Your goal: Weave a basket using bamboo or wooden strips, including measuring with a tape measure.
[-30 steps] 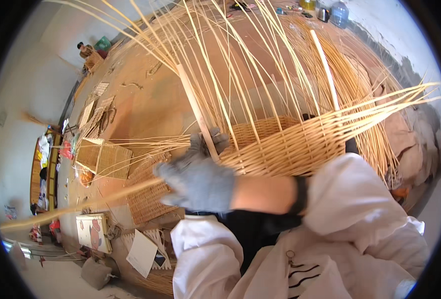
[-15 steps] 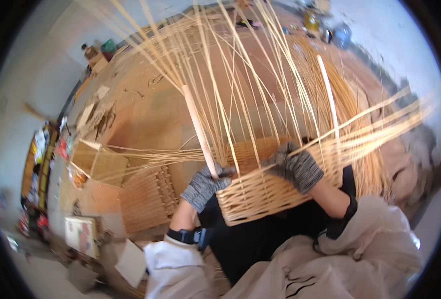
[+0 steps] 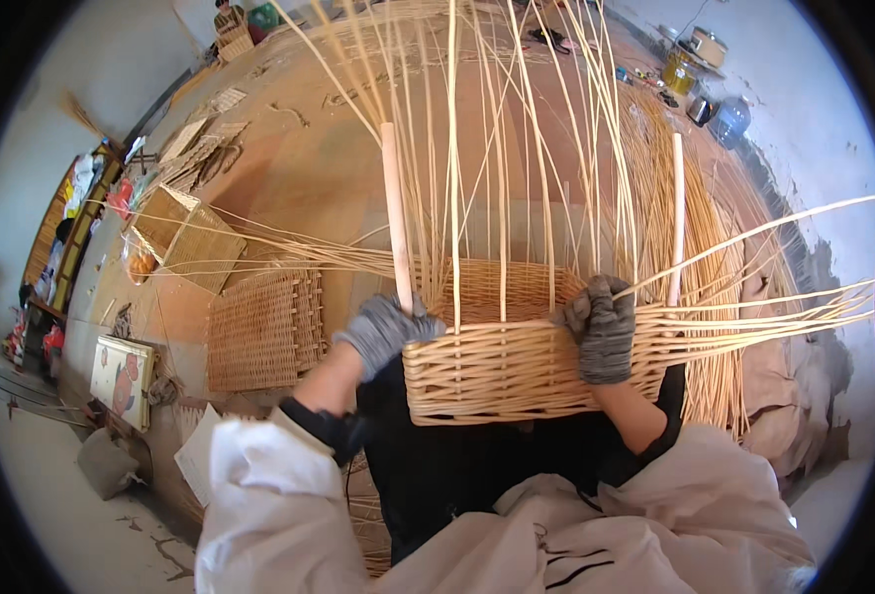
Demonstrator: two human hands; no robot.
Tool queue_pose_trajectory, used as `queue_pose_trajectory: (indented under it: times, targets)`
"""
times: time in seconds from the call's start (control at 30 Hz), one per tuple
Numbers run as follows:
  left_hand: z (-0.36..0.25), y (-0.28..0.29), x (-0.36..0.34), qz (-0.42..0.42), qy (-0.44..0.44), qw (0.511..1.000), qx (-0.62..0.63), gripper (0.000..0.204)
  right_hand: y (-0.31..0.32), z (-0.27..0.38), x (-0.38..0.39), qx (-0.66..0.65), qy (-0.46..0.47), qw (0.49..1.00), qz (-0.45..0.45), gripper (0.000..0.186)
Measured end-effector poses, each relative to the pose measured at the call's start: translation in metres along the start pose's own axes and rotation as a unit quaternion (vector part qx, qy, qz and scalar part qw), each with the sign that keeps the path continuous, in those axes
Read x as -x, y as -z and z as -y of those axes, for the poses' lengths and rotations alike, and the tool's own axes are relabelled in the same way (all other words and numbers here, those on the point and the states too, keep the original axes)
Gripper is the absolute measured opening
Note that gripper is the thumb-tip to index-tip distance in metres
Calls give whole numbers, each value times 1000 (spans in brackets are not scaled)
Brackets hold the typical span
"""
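A half-woven wicker basket (image 3: 517,361) sits against a person's lap, its near wall finished in tight rows and its long uprights (image 3: 502,148) fanning away from the rim. The left hand (image 3: 386,332), in a grey glove, is closed on the basket's left corner, fingers curled over the rim at the foot of a thick pale stake (image 3: 395,213) that rises just above the grip. The right hand (image 3: 604,327), gloved the same, clamps over the rim toward the right end, fingers folded down the outer wall; a second pale stake (image 3: 675,218) stands just right of it. Loose rods (image 3: 784,312) sweep out sideways from under the right grip toward the wall, and more thin strands (image 3: 259,247) trail off to the left of the left grip. Beyond the left hand, a flat woven mat (image 3: 264,332) lies on the floor, with a woven box (image 3: 185,238) farther out and a painted panel (image 3: 121,376) nearer the person's left side. Well beyond both hands, across the brown floor (image 3: 299,168), jugs and a large clear bottle (image 3: 729,119) stand along the far right wall. White sleeves (image 3: 279,495) frame the lower edge.
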State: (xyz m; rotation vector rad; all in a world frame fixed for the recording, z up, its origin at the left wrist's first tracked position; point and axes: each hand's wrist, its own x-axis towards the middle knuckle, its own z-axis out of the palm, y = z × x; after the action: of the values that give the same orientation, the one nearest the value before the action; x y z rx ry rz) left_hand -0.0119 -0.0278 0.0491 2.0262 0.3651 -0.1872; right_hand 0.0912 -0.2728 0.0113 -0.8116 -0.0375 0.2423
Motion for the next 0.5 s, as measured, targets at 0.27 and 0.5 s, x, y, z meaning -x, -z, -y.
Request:
queue_pose_trajectory:
  times: [0.27, 0.5]
  targets:
    - [-58, 5, -65, -302, 87, 945, -93, 78, -21, 9, -14, -113, -96, 982, 120, 9]
    - [-88, -58, -44, -126, 8, 960, -248, 81, 42, 28, -9, 259, 56, 964, 10, 10]
